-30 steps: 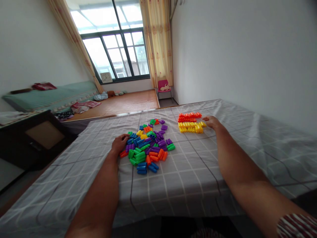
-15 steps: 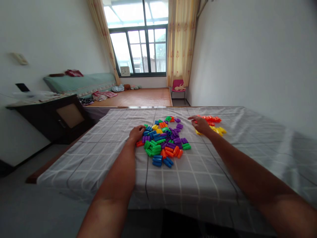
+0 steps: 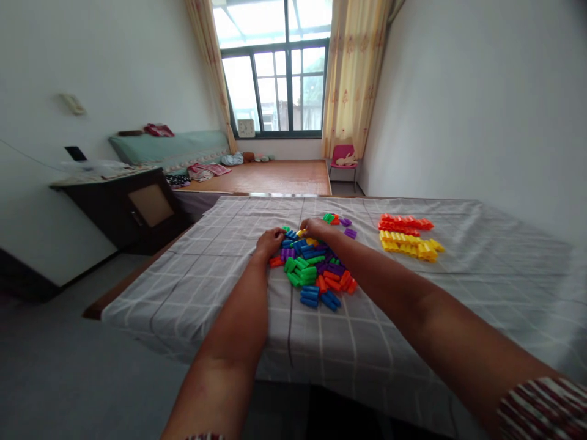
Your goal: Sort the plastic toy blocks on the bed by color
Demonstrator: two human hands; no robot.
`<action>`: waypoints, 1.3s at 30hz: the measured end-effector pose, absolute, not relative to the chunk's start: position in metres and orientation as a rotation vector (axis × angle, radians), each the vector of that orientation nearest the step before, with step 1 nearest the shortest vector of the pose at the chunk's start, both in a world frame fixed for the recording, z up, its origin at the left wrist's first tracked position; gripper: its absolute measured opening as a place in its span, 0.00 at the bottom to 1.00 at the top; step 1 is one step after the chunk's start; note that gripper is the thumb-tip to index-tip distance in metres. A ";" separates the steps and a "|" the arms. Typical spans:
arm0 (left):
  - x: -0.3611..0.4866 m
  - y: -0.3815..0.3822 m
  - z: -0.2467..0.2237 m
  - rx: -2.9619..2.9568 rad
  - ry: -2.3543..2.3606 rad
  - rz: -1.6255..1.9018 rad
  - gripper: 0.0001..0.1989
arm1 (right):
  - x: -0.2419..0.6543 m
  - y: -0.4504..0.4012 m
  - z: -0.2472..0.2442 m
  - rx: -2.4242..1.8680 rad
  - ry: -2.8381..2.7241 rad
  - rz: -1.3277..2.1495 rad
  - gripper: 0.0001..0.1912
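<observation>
A mixed pile of blue, green, purple, orange and yellow plastic pieces lies on the checked cloth. My left hand [image 3: 270,241] rests at the pile's left edge, fingers curled beside blue pieces [image 3: 290,234]; whether it holds one is hidden. My right hand [image 3: 317,228] reaches over the back of the pile, its fingertips closed on a yellow piece [image 3: 301,233]. Off to the right, yellow pieces [image 3: 406,244] lie in rows, with orange-red pieces [image 3: 403,223] in rows behind them. Green pieces [image 3: 305,272] sit at the pile's front left.
The grey checked cloth [image 3: 206,256] covers a bed-like surface. Beyond it are a low wooden platform [image 3: 279,174], a pink chair [image 3: 343,157] and a window. A dark cabinet [image 3: 114,201] stands at the left, and a white wall runs along the right.
My right hand has moved left from the yellow and orange-red rows to the pile and closed on a yellow piece. My left hand stays at the pile's edge. The view has shifted slightly.
</observation>
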State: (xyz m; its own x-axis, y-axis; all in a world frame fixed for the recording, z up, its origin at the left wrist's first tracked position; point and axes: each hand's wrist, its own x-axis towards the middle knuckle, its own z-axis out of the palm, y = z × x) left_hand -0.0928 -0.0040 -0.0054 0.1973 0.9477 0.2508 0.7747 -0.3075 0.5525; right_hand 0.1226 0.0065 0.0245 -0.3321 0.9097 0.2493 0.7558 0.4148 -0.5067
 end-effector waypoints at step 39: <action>-0.055 -0.049 0.048 2.313 1.260 1.143 0.19 | 0.218 -0.126 0.026 -1.122 -1.666 0.221 0.22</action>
State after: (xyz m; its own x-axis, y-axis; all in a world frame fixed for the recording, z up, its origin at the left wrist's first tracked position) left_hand -0.0553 -0.0485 0.0480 0.3108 0.8003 0.5128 0.5878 -0.5858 0.5580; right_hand 0.2184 -0.1255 0.0264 0.0079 0.7550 0.6556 0.5583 0.5406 -0.6293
